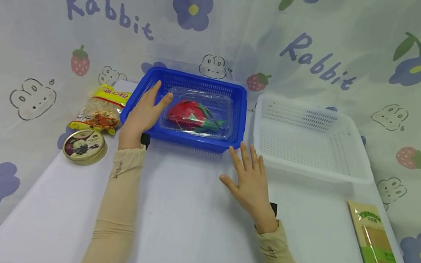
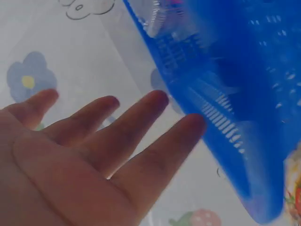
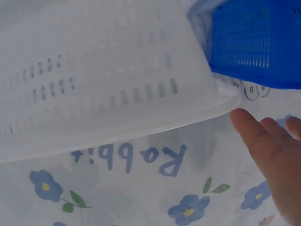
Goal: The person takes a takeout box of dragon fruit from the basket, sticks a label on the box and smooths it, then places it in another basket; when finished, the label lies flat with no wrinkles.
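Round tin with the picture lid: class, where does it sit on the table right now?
In the head view the round tin sits at the table's left edge, just in front of the yellow snack packet and left of the left hand.

fruit box (image 1: 196, 113) in left basket (image 1: 209, 142), empty basket (image 1: 308, 172) right of it, snack bag (image 1: 101, 110) & tin (image 1: 84, 146) far left

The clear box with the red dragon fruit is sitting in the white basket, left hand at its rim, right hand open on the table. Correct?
Not quite. The head view shows the clear box in the blue basket, not the white basket. The rest holds: the left hand is at that basket's rim and the right hand lies open on the table.
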### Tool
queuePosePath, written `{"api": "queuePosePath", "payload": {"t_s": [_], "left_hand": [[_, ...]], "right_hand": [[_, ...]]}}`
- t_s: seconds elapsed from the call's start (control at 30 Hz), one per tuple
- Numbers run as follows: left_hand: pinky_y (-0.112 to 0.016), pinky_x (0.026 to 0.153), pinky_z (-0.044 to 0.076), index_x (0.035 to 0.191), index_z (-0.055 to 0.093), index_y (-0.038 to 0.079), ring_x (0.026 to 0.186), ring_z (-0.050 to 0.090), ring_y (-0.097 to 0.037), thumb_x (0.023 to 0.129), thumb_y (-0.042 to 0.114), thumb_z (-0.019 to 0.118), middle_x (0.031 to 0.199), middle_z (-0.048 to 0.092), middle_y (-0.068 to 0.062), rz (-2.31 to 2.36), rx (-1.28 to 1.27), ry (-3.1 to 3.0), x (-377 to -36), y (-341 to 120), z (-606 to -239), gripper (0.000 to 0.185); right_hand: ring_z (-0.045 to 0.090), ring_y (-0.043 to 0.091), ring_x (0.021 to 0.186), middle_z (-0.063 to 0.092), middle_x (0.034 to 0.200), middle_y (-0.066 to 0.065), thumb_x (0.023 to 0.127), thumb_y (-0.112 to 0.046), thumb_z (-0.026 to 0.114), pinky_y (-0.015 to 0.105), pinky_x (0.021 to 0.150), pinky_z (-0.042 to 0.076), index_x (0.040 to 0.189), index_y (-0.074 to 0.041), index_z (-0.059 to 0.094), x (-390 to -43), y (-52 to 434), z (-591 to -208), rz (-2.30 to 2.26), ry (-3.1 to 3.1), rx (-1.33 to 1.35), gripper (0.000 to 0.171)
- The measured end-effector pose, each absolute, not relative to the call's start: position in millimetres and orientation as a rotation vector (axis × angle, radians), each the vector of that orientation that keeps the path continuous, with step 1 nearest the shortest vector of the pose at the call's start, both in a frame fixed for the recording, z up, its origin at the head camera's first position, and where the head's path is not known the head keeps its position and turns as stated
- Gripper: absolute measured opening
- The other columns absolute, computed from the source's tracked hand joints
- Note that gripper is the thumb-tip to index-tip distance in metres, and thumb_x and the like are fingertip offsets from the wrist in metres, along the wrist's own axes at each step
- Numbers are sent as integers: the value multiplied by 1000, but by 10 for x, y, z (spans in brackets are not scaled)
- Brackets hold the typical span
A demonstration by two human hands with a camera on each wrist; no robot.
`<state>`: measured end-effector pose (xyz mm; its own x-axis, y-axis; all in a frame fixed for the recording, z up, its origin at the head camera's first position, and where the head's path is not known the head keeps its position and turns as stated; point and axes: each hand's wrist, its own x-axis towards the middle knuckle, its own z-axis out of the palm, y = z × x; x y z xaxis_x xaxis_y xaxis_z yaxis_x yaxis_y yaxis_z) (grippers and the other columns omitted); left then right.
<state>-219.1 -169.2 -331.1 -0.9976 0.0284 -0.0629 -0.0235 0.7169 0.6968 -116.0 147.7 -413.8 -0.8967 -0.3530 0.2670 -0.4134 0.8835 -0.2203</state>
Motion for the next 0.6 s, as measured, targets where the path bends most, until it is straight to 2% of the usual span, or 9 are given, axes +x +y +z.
{"api": "queuePosePath", "payload": {"t_s": [0.1, 0.33, 0.43, 0.6], "left_hand": [[-65, 117, 6, 157, -2, 22, 151, 1, -39, 91, 76, 24, 165, 1, -12, 1145, -5, 2724, -2327, -1667, -3226, 90], [-62, 119, 2, 156, -8, 15, 150, -10, -39, 90, 75, 28, 164, -11, -10, 1054, -83, 2413, -2626, -1587, -3160, 96], [-59, 120, 4, 156, -6, 15, 150, -9, -38, 88, 75, 36, 164, -9, -9, 1003, -164, 2365, -2731, -1566, -3179, 100], [-62, 119, 7, 155, -10, 15, 149, -5, -43, 87, 68, 48, 163, -10, -16, 905, -261, 2361, -2857, -1601, -3193, 104]], "right_hand": [[10, 36, 151, 15, 163, 11, 86, -79, 5, 61, 118, 15, 154, -22, 26, -1230, 1364, -4155, 395, -2835, 616, 91], [7, 35, 151, 15, 163, 10, 84, -80, 2, 62, 118, 15, 155, -23, 23, -1352, 1222, -4192, 370, -2895, 621, 94], [5, 35, 152, 12, 164, 9, 83, -81, 0, 61, 119, 14, 155, -24, 21, -1385, 1197, -4203, 360, -2918, 609, 95], [6, 35, 152, 12, 164, 8, 83, -81, 2, 63, 118, 14, 155, -25, 21, -1416, 1139, -4216, 353, -2916, 622, 94]]}}
